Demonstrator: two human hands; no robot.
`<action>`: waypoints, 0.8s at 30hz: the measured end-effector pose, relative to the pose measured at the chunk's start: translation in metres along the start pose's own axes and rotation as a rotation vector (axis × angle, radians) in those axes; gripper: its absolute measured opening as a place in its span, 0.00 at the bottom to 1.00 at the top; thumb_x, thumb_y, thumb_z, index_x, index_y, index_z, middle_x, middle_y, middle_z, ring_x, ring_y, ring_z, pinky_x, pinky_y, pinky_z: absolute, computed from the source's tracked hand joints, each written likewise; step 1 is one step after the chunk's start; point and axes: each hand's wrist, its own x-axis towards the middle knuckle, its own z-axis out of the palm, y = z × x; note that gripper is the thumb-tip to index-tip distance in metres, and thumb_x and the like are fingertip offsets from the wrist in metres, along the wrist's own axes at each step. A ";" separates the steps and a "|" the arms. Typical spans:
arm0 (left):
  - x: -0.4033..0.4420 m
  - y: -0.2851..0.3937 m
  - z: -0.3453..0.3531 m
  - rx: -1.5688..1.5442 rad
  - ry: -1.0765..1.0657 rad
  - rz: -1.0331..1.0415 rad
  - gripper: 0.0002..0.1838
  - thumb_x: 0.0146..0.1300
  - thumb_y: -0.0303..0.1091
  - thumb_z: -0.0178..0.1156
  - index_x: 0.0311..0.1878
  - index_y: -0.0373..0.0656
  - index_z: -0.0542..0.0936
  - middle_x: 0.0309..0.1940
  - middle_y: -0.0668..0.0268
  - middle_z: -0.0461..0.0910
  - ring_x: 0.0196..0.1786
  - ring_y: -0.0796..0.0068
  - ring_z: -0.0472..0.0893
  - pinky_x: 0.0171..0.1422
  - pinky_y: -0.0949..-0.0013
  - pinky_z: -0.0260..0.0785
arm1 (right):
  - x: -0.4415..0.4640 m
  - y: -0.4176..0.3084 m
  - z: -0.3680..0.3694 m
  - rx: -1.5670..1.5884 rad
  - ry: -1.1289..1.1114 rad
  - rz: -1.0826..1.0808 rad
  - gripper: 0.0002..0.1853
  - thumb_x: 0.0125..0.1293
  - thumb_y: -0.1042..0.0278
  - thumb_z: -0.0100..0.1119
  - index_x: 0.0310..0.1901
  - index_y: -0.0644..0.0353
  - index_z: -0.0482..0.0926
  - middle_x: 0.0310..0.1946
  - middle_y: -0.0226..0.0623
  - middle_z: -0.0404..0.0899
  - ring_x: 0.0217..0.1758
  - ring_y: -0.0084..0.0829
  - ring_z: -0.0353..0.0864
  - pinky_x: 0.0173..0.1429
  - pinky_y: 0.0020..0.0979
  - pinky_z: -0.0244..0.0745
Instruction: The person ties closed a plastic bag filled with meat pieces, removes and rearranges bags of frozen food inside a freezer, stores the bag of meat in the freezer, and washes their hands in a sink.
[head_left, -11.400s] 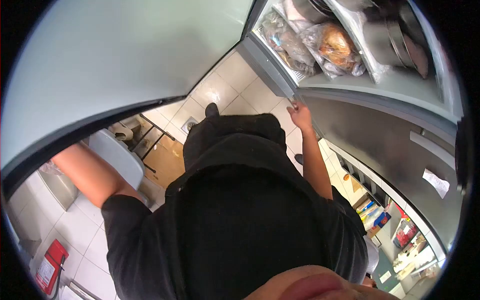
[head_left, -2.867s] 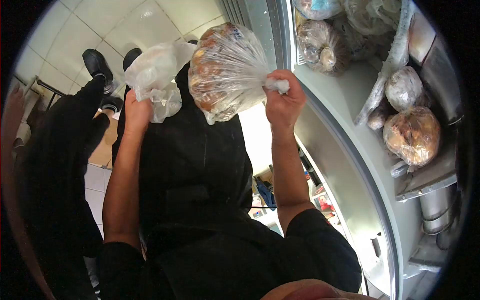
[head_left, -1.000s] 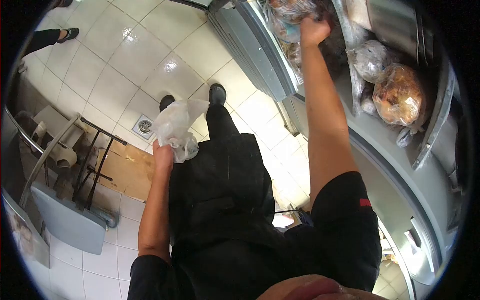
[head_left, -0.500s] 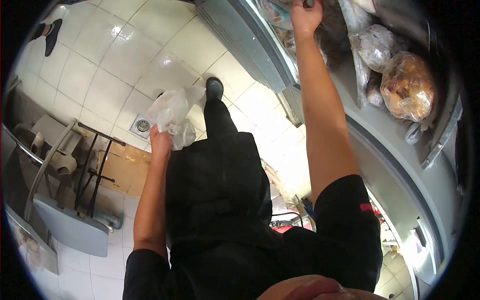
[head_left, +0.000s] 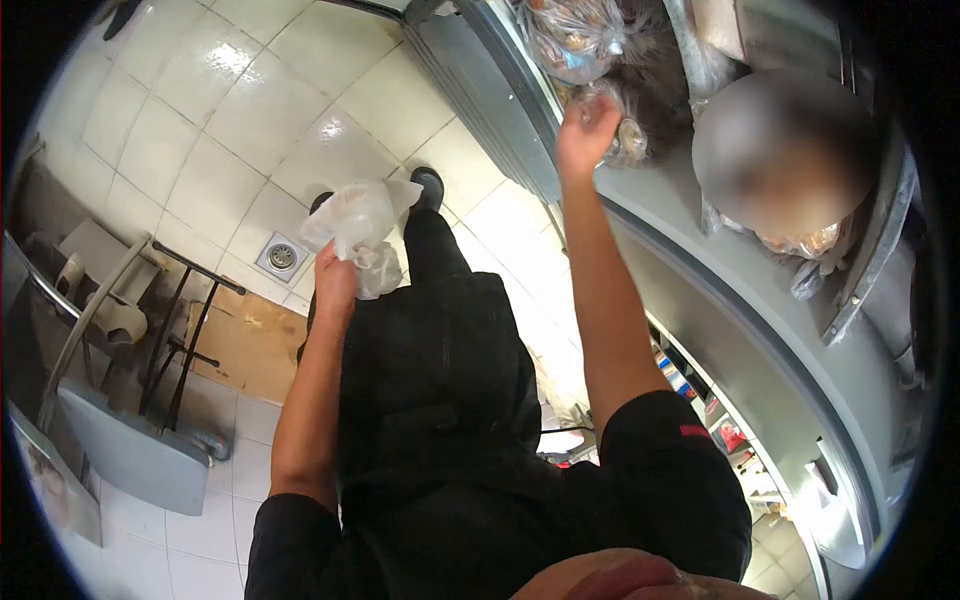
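The left hand (head_left: 335, 280) had its grip closed on the white plastic bag (head_left: 360, 215). The right hand (head_left: 588, 137) was at the wrapped bundle (head_left: 631, 142) inside the fridge (head_left: 660, 190); how open its grip was, I could not tell.

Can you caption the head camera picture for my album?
Left hand holding a white plastic bag, right hand at wrapped bundles in an open fridge.

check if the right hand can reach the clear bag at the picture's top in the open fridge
Probably yes: the right hand is at the edge of the open fridge, close to the clear bag, with nothing visible between them.
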 end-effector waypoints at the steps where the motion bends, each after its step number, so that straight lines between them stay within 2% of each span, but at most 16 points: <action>1: -0.003 0.005 0.004 -0.014 -0.008 -0.010 0.21 0.57 0.17 0.45 0.47 0.37 0.84 0.39 0.66 0.85 0.42 0.76 0.81 0.48 0.73 0.72 | -0.029 0.026 -0.005 0.006 -0.047 0.021 0.27 0.56 0.79 0.62 0.58 0.71 0.67 0.54 0.50 0.71 0.59 0.46 0.74 0.63 0.37 0.70; 2: -0.007 0.011 0.008 -0.028 -0.018 -0.018 0.21 0.57 0.17 0.45 0.47 0.37 0.85 0.39 0.66 0.85 0.42 0.76 0.81 0.48 0.73 0.72 | -0.070 0.069 -0.015 -0.072 -0.194 0.110 0.29 0.58 0.79 0.63 0.61 0.68 0.65 0.55 0.45 0.72 0.58 0.39 0.73 0.62 0.35 0.70; 4: -0.014 0.023 0.017 0.008 -0.020 0.005 0.19 0.59 0.19 0.47 0.48 0.36 0.84 0.39 0.66 0.85 0.41 0.75 0.81 0.47 0.72 0.72 | -0.111 0.007 -0.013 -0.421 -0.559 0.350 0.41 0.58 0.74 0.69 0.71 0.62 0.59 0.65 0.41 0.68 0.62 0.36 0.71 0.64 0.35 0.71; 5: -0.019 0.028 0.020 0.026 -0.024 0.018 0.19 0.59 0.20 0.47 0.48 0.36 0.84 0.39 0.66 0.85 0.41 0.75 0.81 0.47 0.72 0.72 | -0.132 -0.014 -0.012 -0.220 -0.733 0.622 0.48 0.55 0.68 0.73 0.74 0.60 0.54 0.73 0.45 0.59 0.68 0.42 0.68 0.69 0.40 0.68; 6: -0.021 0.030 0.021 0.027 -0.048 0.024 0.19 0.56 0.18 0.46 0.46 0.36 0.83 0.38 0.64 0.84 0.40 0.72 0.82 0.45 0.69 0.74 | -0.157 -0.018 -0.014 -0.273 -0.863 0.292 0.53 0.50 0.63 0.77 0.74 0.62 0.54 0.74 0.48 0.56 0.75 0.47 0.60 0.75 0.44 0.60; 7: -0.026 0.038 0.024 0.043 -0.082 0.036 0.18 0.58 0.19 0.47 0.47 0.36 0.83 0.38 0.65 0.84 0.40 0.73 0.82 0.46 0.70 0.73 | -0.168 -0.050 -0.013 -0.299 -0.943 0.062 0.59 0.43 0.62 0.80 0.75 0.63 0.52 0.75 0.52 0.52 0.79 0.48 0.52 0.79 0.46 0.52; 8: -0.034 0.046 0.028 0.060 -0.123 0.045 0.17 0.59 0.21 0.48 0.47 0.36 0.84 0.38 0.66 0.84 0.40 0.75 0.81 0.47 0.71 0.73 | -0.162 -0.103 -0.010 -0.315 -1.070 0.029 0.59 0.42 0.65 0.78 0.75 0.63 0.51 0.76 0.56 0.49 0.81 0.50 0.47 0.80 0.48 0.48; 9: -0.041 0.054 0.034 0.077 -0.169 0.055 0.16 0.61 0.22 0.50 0.47 0.36 0.85 0.38 0.67 0.85 0.41 0.76 0.81 0.48 0.72 0.72 | -0.166 -0.134 -0.010 -0.373 -1.098 -0.053 0.58 0.43 0.65 0.76 0.75 0.65 0.51 0.76 0.58 0.48 0.80 0.54 0.47 0.81 0.50 0.45; 10: -0.049 0.061 0.042 0.106 -0.168 0.038 0.15 0.61 0.22 0.50 0.45 0.37 0.85 0.36 0.69 0.84 0.39 0.79 0.80 0.45 0.73 0.71 | -0.177 -0.139 -0.009 -0.333 -1.042 -0.199 0.58 0.44 0.62 0.76 0.75 0.67 0.51 0.76 0.59 0.48 0.80 0.57 0.46 0.81 0.53 0.42; 11: -0.056 0.068 0.050 0.127 -0.203 0.056 0.15 0.62 0.22 0.50 0.45 0.37 0.85 0.36 0.69 0.83 0.38 0.80 0.79 0.44 0.73 0.71 | -0.182 -0.144 -0.005 -0.435 -1.034 -0.274 0.60 0.42 0.58 0.76 0.74 0.69 0.51 0.75 0.61 0.47 0.80 0.59 0.44 0.80 0.57 0.38; 14: -0.070 0.083 0.060 0.213 -0.335 0.129 0.12 0.63 0.22 0.51 0.42 0.37 0.85 0.33 0.71 0.82 0.35 0.83 0.77 0.40 0.76 0.69 | -0.172 -0.186 0.001 -0.331 -1.052 -0.318 0.60 0.42 0.51 0.74 0.73 0.71 0.51 0.75 0.59 0.47 0.80 0.55 0.43 0.81 0.55 0.35; 17: -0.099 0.129 0.075 0.303 -0.341 0.159 0.12 0.63 0.23 0.51 0.41 0.36 0.84 0.32 0.71 0.82 0.35 0.82 0.77 0.40 0.74 0.69 | -0.159 -0.224 0.002 -0.240 -1.024 -0.381 0.59 0.44 0.46 0.71 0.73 0.71 0.52 0.76 0.56 0.48 0.80 0.51 0.45 0.81 0.53 0.34; 20: -0.127 0.160 0.081 0.469 -0.393 0.385 0.11 0.61 0.25 0.52 0.41 0.38 0.84 0.32 0.63 0.84 0.32 0.74 0.80 0.40 0.69 0.71 | -0.157 -0.243 -0.002 -0.181 -0.948 -0.489 0.53 0.50 0.45 0.68 0.72 0.70 0.56 0.74 0.51 0.54 0.79 0.46 0.49 0.81 0.50 0.36; 22: -0.147 0.186 0.088 0.678 -0.353 0.483 0.10 0.59 0.27 0.54 0.40 0.40 0.83 0.32 0.55 0.83 0.33 0.63 0.82 0.39 0.63 0.72 | -0.155 -0.238 0.011 -0.146 -0.865 -0.597 0.46 0.57 0.47 0.65 0.71 0.67 0.61 0.72 0.45 0.60 0.77 0.39 0.54 0.81 0.48 0.40; 24: -0.167 0.214 0.096 0.861 -0.322 0.591 0.09 0.57 0.28 0.56 0.38 0.42 0.83 0.31 0.50 0.82 0.34 0.53 0.82 0.39 0.58 0.72 | -0.149 -0.270 0.008 -0.174 -0.924 -0.528 0.38 0.64 0.48 0.59 0.70 0.62 0.64 0.71 0.38 0.64 0.74 0.32 0.58 0.79 0.46 0.44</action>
